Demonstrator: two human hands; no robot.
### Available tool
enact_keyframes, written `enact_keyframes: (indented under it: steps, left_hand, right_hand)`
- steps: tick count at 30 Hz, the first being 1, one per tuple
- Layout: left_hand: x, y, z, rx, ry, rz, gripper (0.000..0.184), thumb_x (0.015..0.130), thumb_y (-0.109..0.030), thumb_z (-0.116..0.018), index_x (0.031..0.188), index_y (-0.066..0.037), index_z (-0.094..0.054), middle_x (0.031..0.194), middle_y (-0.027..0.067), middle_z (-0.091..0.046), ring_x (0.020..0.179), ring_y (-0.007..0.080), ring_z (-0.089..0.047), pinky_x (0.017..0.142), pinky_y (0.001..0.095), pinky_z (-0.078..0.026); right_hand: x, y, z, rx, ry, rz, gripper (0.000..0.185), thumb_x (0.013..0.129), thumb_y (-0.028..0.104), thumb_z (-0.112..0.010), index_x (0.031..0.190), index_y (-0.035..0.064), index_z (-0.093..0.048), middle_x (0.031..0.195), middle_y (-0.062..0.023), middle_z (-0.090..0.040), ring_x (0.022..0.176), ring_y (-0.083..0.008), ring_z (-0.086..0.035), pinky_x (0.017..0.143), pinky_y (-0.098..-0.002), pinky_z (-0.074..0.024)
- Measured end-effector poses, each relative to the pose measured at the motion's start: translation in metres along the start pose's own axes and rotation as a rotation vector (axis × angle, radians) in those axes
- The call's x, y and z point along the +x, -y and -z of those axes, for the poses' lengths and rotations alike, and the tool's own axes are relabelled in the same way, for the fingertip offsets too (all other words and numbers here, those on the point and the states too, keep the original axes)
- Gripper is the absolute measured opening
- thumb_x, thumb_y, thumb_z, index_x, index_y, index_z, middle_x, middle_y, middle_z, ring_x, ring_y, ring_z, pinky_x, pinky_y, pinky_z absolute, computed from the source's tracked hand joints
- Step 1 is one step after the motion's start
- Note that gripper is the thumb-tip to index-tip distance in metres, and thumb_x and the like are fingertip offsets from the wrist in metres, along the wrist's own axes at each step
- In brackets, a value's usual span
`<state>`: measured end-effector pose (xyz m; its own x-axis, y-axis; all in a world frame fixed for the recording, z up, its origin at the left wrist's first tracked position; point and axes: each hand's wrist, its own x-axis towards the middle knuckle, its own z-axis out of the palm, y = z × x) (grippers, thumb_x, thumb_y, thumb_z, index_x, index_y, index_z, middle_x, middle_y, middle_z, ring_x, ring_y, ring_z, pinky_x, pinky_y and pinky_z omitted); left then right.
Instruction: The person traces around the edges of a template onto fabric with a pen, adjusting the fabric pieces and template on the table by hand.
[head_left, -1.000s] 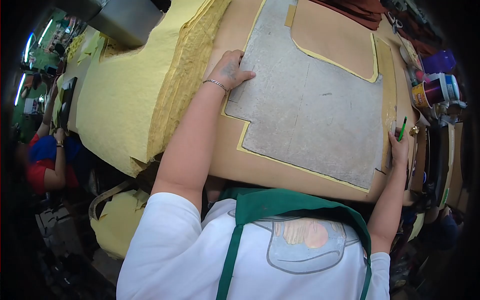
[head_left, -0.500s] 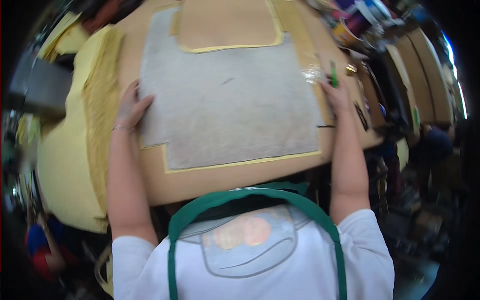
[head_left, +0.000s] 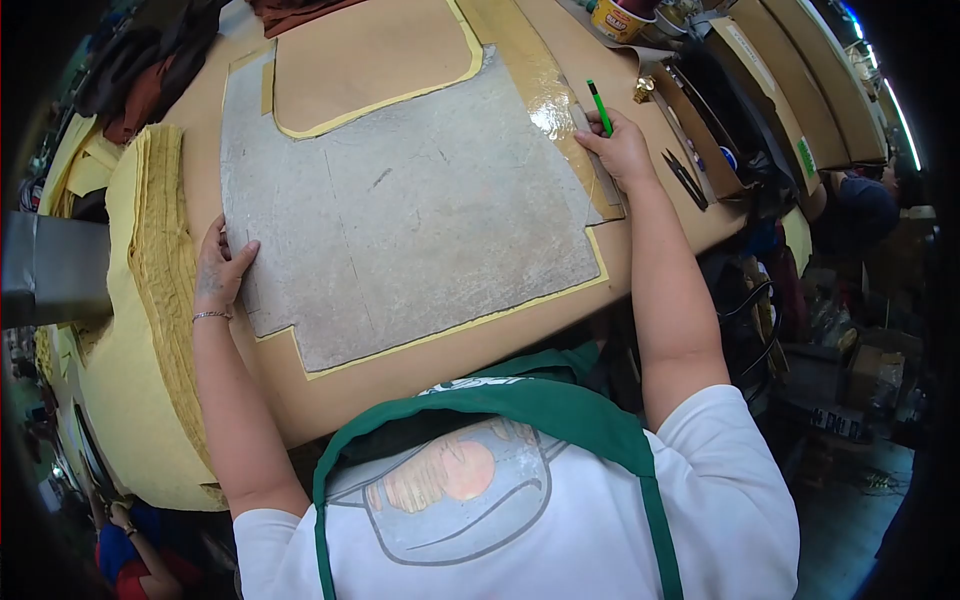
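Observation:
A large grey template (head_left: pixel 400 220) lies on the tan table, with a yellow sheet (head_left: pixel 460 331) showing as a thin border along its lower edge and cut-out. My left hand (head_left: pixel 222 270) rests at the template's left edge, thumb on top and fingers at the rim. At the right edge, my right hand (head_left: pixel 617 148) holds a green pencil (head_left: pixel 599 108) upright, its thumb and fingers at the tape-covered strip (head_left: pixel 550 110).
A thick stack of yellow sheets (head_left: pixel 150 330) stands at the left beside a grey metal block (head_left: pixel 55 268). Black scissors (head_left: pixel 686 178), a tub (head_left: pixel 620 20) and cardboard pieces (head_left: pixel 770 80) are at the right. A co-worker's arm (head_left: pixel 150 555) shows at the lower left.
The view has swung to the right, so the template and the yellow stack appear further left. Both hands stay at the template's edges, and the green pencil is still in my right hand.

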<state>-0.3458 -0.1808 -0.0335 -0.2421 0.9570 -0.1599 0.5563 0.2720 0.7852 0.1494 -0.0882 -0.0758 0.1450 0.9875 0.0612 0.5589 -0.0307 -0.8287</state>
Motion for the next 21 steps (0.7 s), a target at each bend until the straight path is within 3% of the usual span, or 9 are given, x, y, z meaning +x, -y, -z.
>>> enact_keyframes:
  steps: [13, 16, 17, 19, 21]
  left_hand:
    - [0.005, 0.01, 0.002, 0.091, -0.002, 0.001, 0.063, 0.07, -0.012, -0.068, 0.123, -0.001, -0.037, 0.1, 0.0091, -0.05, 0.086, 0.016, -0.051, 0.076, 0.0265, -0.043]
    - [0.0, 0.004, -0.002, 0.076, -0.069, -0.049, 0.057, 0.066, -0.006, -0.07, 0.115, 0.004, -0.042, 0.095, 0.0081, -0.054, 0.079, 0.0136, -0.051, 0.071, 0.0253, -0.045]
    - [0.0, 0.006, -0.003, -0.001, -0.05, -0.077, 0.056, 0.065, -0.005, -0.07, 0.113, 0.004, -0.043, 0.097, 0.0093, -0.054, 0.083, 0.0154, -0.052, 0.074, 0.0267, -0.045]
    - [-0.001, 0.002, -0.003, -0.076, 0.007, -0.061, 0.056, 0.068, -0.005, -0.069, 0.115, 0.002, -0.04, 0.104, 0.0112, -0.051, 0.095, 0.0181, -0.051, 0.083, 0.0293, -0.043]
    - [0.006, 0.013, -0.001, -0.036, 0.014, -0.06, 0.059, 0.066, -0.008, -0.072, 0.114, 0.003, -0.039, 0.103, 0.0106, -0.052, 0.093, 0.0181, -0.052, 0.085, 0.0288, -0.042]
  right_hand:
    - [0.004, 0.001, -0.003, -0.173, -0.032, 0.024, 0.035, 0.068, 0.019, -0.07, 0.095, 0.001, -0.058, 0.077, -0.0099, -0.06, 0.071, -0.0192, -0.058, 0.067, -0.0301, -0.0455]
    - [0.005, 0.0, -0.004, -0.232, -0.065, 0.051, 0.035, 0.068, 0.02, -0.07, 0.095, 0.0014, -0.058, 0.077, -0.0113, -0.061, 0.072, -0.0218, -0.058, 0.067, -0.032, -0.0454]
    - [0.005, -0.003, -0.004, -0.219, -0.085, 0.083, 0.036, 0.068, 0.021, -0.069, 0.095, 0.0012, -0.058, 0.077, -0.0117, -0.061, 0.072, -0.0229, -0.058, 0.067, -0.0329, -0.0451]
    - [0.007, -0.006, -0.003, -0.253, -0.1, 0.074, 0.032, 0.069, 0.018, -0.068, 0.094, 0.0004, -0.057, 0.078, -0.0109, -0.06, 0.072, -0.0199, -0.056, 0.066, -0.0322, -0.0437]
    - [0.008, -0.007, -0.001, -0.172, -0.042, 0.041, 0.031, 0.071, 0.018, -0.068, 0.093, -0.0013, -0.056, 0.075, -0.0055, -0.056, 0.071, -0.0141, -0.052, 0.065, -0.0291, -0.043]
